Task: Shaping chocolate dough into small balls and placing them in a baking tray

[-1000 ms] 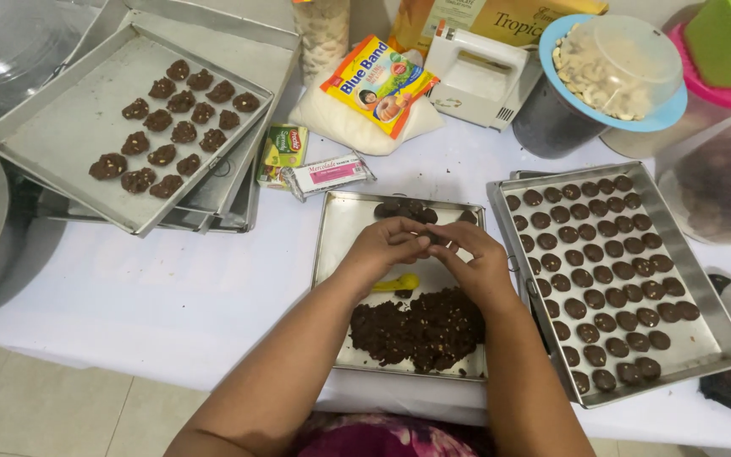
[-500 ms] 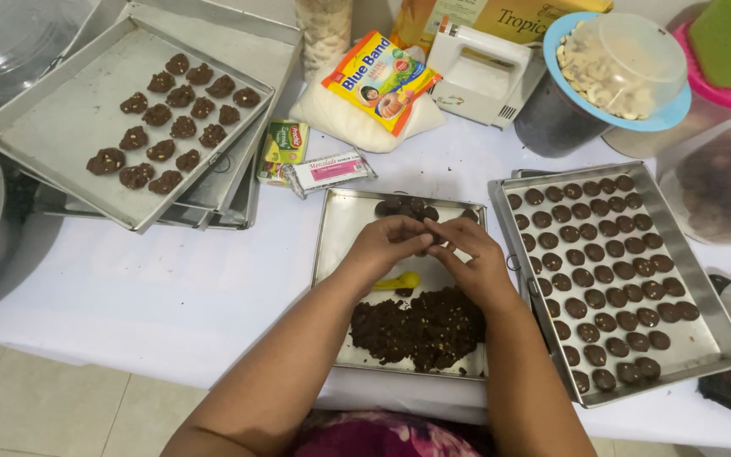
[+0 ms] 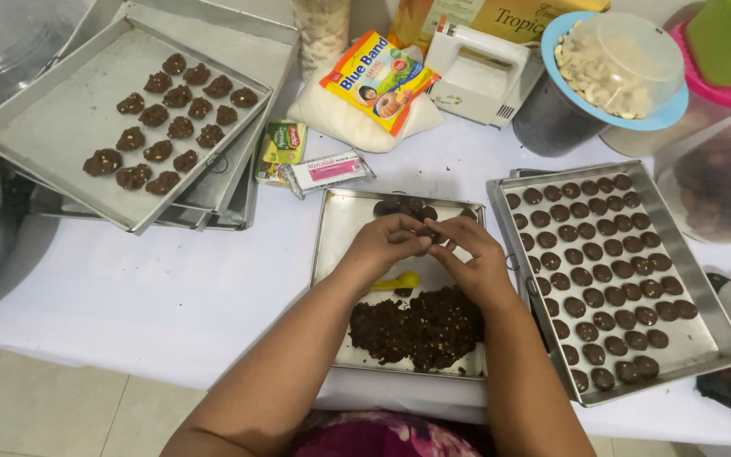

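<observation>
Unmoved hands (image 3: 429, 245) over dough tray (image 3: 340, 245)

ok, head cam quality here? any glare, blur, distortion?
Head view: even soft light, faint shadows; mild sheen on the empty part of the left tray; both hands and the dark dough look sharp; wide-angle bending at the edges; the clear tub at right is hazy.

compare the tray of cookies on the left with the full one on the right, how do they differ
The left tray holds few cookies, lumpy and uneven, bunched at one end with bare metal beyond; the right tray is packed edge to edge with small, smooth, round ones in neat rows. The left tray sits propped on a stack of other trays; the right tray lies near the table. Both are rectangular metal trays of dark brown pieces.
</observation>
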